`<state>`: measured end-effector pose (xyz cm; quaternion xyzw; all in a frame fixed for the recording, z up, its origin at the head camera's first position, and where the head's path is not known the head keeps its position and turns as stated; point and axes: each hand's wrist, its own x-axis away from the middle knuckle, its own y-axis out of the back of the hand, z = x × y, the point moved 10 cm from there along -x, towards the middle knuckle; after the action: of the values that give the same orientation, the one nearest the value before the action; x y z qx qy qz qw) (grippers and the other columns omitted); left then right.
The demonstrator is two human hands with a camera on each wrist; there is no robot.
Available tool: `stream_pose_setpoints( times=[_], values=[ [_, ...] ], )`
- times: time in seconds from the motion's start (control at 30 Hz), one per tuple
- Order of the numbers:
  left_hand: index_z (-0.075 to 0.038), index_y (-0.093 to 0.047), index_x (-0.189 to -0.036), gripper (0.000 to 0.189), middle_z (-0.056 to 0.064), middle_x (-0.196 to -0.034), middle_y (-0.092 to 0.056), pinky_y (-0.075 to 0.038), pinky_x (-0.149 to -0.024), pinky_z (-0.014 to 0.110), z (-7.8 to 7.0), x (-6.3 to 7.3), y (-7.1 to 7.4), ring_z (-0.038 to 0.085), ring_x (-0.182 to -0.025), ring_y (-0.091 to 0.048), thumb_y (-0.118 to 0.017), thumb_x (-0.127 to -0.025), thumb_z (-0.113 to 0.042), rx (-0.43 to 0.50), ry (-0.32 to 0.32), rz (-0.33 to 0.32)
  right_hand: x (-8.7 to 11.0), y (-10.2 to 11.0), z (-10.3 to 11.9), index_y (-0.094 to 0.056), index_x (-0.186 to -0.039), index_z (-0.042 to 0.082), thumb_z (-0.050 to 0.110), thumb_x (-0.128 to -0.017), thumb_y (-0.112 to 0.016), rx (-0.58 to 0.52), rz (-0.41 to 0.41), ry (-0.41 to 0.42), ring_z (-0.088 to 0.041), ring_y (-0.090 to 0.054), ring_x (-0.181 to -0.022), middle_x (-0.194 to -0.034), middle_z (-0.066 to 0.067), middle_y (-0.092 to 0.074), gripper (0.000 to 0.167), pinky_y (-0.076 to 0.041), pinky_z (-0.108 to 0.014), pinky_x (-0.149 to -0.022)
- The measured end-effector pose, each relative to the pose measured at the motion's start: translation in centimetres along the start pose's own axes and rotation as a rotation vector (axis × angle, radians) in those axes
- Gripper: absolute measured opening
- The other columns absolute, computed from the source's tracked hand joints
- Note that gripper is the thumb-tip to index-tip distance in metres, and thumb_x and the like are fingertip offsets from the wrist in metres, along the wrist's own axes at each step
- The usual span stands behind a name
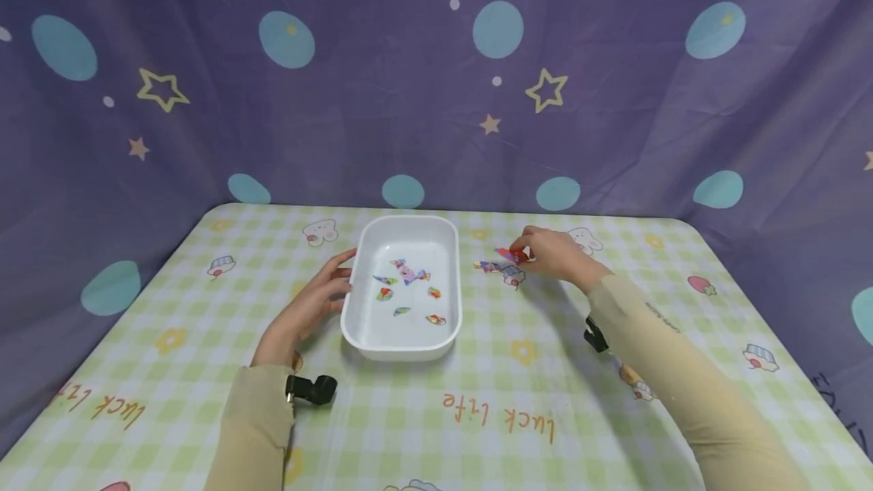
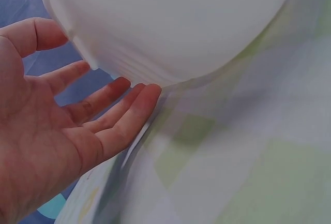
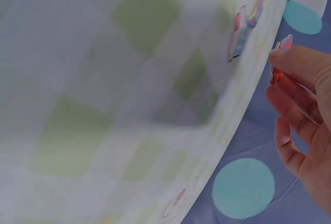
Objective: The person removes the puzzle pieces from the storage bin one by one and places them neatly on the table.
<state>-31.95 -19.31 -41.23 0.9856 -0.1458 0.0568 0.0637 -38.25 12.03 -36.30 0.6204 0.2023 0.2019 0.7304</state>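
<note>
A white rectangular tray [image 1: 402,339] stands near the middle of the table, with several small colourful sticker-like cut-outs [image 1: 409,271] scattered on its floor. My left hand [image 1: 315,303] is at the tray's left side; in the left wrist view its loosely extended fingertips [image 2: 150,92] touch the white wall. Right of the tray, my right hand [image 1: 551,252] pinches a small red, shiny flat cut-out [image 1: 508,254] between thumb and fingers, just above the table. Below it on the cloth lies another multicoloured cut-out [image 1: 487,267], seen too in the right wrist view.
A green-and-white checked tablecloth [image 1: 382,415] with printed cartoons and lettering covers the table. Behind it hangs a purple curtain [image 1: 382,97] with stars and blue ovals. Each wrist carries a small black camera [image 1: 314,389].
</note>
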Motion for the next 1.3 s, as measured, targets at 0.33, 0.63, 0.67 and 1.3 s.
stream_pose_setpoints(
  times=[0.33, 0.63, 0.67, 1.3],
  values=[
    [-0.023, -0.016, -0.146, 0.067, 0.018, -0.138, -0.028, -0.045, -0.089, 0.036, 0.2, 0.2, 0.1, 0.029, -0.115, -0.043, -0.045, -0.087, -0.011, 0.001, 0.011, -0.006, 0.9, -1.1, -1.3, -0.069, -0.104, 0.017, 0.021, -0.078, -0.069, 0.006, 0.006, 0.002, -0.012, -0.054, -0.074, -0.096, 0.0, -0.058, 0.027, -0.043, -0.03, -0.058],
    [-0.023, -0.014, -0.147, 0.067, 0.019, -0.14, -0.026, -0.043, -0.092, 0.039, 0.2, 0.2, -0.1, 0.035, -0.121, -0.038, -0.046, -0.088, -0.012, 0.0, 0.001, 0.01, 1.3, -2.3, -1.8, -0.069, -0.104, 0.013, 0.012, -0.077, -0.069, -0.081, -0.01, 0.035, -0.014, -0.054, -0.079, -0.098, -0.001, -0.059, 0.027, -0.046, -0.033, -0.067],
    [-0.023, -0.014, -0.147, 0.067, 0.019, -0.14, -0.026, -0.043, -0.091, 0.039, 0.2, 0.2, 0.0, 0.035, -0.12, -0.039, -0.046, -0.088, -0.012, 0.001, 0.002, 0.008, 1.2, -2.3, -1.8, -0.068, -0.105, 0.011, 0.011, -0.077, -0.068, -0.101, -0.012, 0.051, -0.015, -0.054, -0.081, -0.098, -0.003, -0.06, 0.028, -0.046, -0.034, -0.07],
    [-0.025, -0.017, -0.146, 0.067, 0.017, -0.139, -0.028, -0.044, -0.09, 0.038, 0.4, 0.0, 0.1, 0.032, -0.118, -0.041, -0.046, -0.087, -0.011, 0.018, 0.009, -0.009, 1.2, -3.0, -2.4, -0.065, -0.109, 0.001, 0.004, -0.077, -0.066, -0.269, 0.003, 0.058, -0.025, -0.055, -0.093, -0.102, -0.012, -0.058, 0.032, -0.046, -0.04, -0.085]
  ],
)
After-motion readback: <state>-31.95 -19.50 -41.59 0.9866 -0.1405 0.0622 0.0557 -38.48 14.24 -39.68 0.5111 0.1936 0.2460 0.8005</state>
